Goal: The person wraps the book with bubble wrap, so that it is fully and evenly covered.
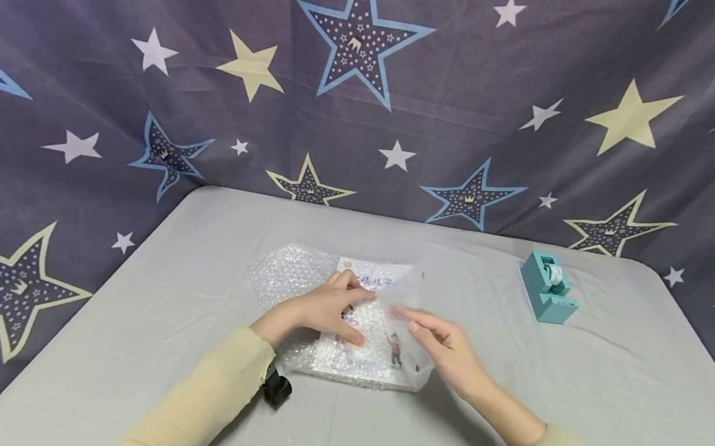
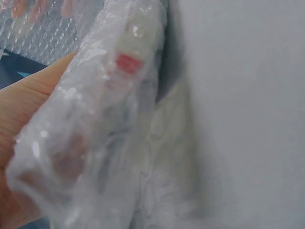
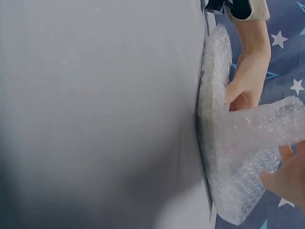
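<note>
A flat white book with a printed cover (image 1: 385, 269) lies at the middle of the table, partly covered by clear bubble wrap (image 1: 289, 268). My left hand (image 1: 324, 309) presses down on the wrapped cover, thumb and fingers spread apart. On the right side, my right hand (image 1: 452, 351) pinches a raised flap of the wrap between thumb and fingers. This flap (image 3: 267, 124) stands up from the book toward the fingers in the right wrist view. Close up in the left wrist view, the wrap (image 2: 90, 119) hides part of the left hand.
A teal tape dispenser (image 1: 548, 289) with a roll of tape stands at the right rear of the table. Grey cloth covers the table (image 1: 138, 345), and a star-patterned curtain (image 1: 438, 100) hangs behind it.
</note>
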A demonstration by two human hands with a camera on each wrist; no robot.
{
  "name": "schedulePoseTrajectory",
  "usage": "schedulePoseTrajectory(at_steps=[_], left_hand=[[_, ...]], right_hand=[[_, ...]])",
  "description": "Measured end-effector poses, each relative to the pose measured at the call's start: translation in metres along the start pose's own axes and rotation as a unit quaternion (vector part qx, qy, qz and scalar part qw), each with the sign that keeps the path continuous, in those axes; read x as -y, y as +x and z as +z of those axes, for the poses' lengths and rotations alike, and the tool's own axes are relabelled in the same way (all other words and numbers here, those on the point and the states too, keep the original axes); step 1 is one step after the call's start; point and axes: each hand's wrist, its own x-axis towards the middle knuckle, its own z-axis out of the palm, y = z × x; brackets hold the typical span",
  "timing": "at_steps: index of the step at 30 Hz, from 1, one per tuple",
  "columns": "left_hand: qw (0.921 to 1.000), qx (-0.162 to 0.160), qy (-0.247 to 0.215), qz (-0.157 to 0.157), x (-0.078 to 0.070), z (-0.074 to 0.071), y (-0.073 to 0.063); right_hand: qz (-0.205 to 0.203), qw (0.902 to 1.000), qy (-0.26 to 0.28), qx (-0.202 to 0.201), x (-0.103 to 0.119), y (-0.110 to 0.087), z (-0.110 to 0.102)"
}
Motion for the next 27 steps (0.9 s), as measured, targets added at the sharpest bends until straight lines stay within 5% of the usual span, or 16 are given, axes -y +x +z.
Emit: schedulePoseTrajectory(at_steps=[8, 27], left_hand=[[1.0000, -0.008, -0.003, -0.004, 0.001, 0.001, 0.003], [0.9999, -0.012, -0.006, 0.010, 0.006, 0.001, 0.003]], right_hand=[[0.018, 0.9993, 0.022, 0.023, -0.001, 0.007, 0.011], [-0.005, 0.9963, -0.050, 0.070, -0.013, 0.018, 0.024]])
